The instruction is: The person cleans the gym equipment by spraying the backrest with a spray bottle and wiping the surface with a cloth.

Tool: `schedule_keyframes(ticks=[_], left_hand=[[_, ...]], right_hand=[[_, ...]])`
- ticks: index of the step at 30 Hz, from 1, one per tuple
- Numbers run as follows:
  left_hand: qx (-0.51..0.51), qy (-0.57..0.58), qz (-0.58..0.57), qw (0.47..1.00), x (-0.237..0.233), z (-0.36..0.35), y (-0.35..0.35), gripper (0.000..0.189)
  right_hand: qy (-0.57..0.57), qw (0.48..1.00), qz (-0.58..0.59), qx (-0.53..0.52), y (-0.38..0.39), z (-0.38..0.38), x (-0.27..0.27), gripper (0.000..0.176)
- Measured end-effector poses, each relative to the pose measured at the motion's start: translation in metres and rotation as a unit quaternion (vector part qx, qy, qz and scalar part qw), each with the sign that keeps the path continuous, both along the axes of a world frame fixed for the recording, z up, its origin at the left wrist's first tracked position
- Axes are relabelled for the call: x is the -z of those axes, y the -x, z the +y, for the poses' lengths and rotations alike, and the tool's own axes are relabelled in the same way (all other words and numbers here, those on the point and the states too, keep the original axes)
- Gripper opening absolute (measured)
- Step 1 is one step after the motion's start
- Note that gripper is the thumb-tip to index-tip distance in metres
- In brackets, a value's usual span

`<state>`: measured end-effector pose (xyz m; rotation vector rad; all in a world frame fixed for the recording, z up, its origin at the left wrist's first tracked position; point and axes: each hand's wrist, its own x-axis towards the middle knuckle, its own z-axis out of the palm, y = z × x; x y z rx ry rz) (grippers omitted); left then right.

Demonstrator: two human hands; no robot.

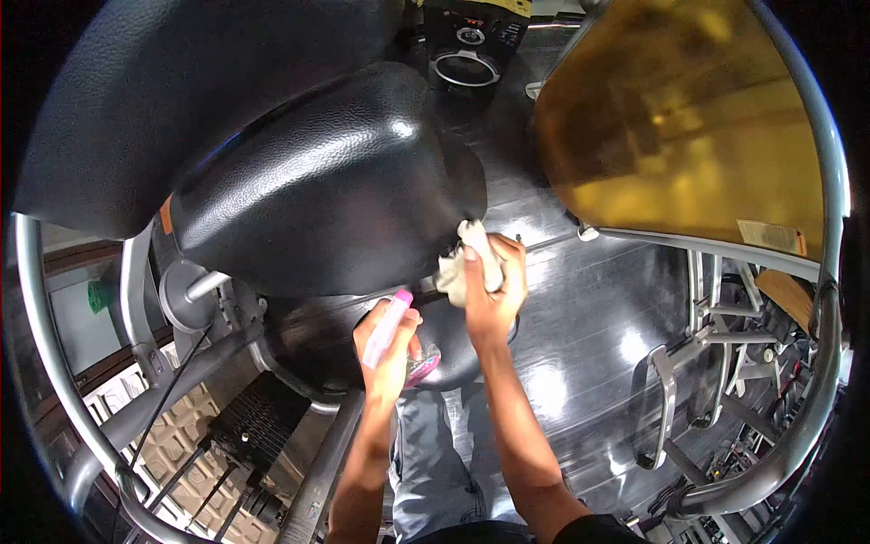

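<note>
My left hand (388, 349) is closed around a spray bottle with a white and pink nozzle (390, 331), low in the centre. Pink shows on the bottle's lower part beneath the fingers. To its right, my right hand (494, 290) grips a crumpled off-white cloth (451, 277). The cloth is beside the right end of a black padded seat (317, 199); whether it touches the padding I cannot tell. A black backrest-like pad (199, 82) rises behind the seat at the upper left.
A yellow translucent panel (689, 118) in a grey tubular frame (829, 172) fills the upper right. A black speaker-like device (467, 54) stands at the top. Metal frames and a weight stack (258, 412) are at the lower left, over a dark floor (580, 308).
</note>
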<state>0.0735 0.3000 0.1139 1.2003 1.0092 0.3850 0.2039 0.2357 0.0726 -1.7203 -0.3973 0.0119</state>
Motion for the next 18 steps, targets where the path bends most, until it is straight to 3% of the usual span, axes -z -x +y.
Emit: schedule_keyframes(ticks=[6,8,10,12,14,16,18], left_hand=[[-0.03,-0.024,-0.009,0.999,0.008,0.001,0.017,0.024],[-0.032,-0.027,-0.002,0.999,0.007,0.002,0.022,0.027],[-0.034,-0.029,0.008,0.999,0.007,0.004,0.027,0.03],[-0.006,-0.02,0.021,1.0,0.007,0.005,0.031,0.032],[-0.004,-0.018,0.027,0.999,0.004,0.004,0.032,0.03],[-0.001,-0.015,0.031,0.999,0.003,0.003,0.033,0.029],[0.013,0.012,0.021,1.0,0.005,0.003,0.036,0.023]], right_hand=[[0.014,0.998,-0.061,-0.024,0.022,-0.001,0.049,0.026],[0.049,0.998,0.036,-0.032,0.027,-0.009,0.062,0.027],[0.048,0.997,0.053,-0.025,0.026,-0.009,0.06,0.024],[0.004,0.991,0.126,0.049,0.022,-0.008,0.057,0.02],[0.012,0.993,0.105,0.058,0.007,0.001,0.03,0.019],[-0.011,0.998,-0.05,0.022,-0.005,0.011,0.008,0.022],[-0.019,0.998,-0.06,-0.002,-0.002,0.014,0.001,0.026]])
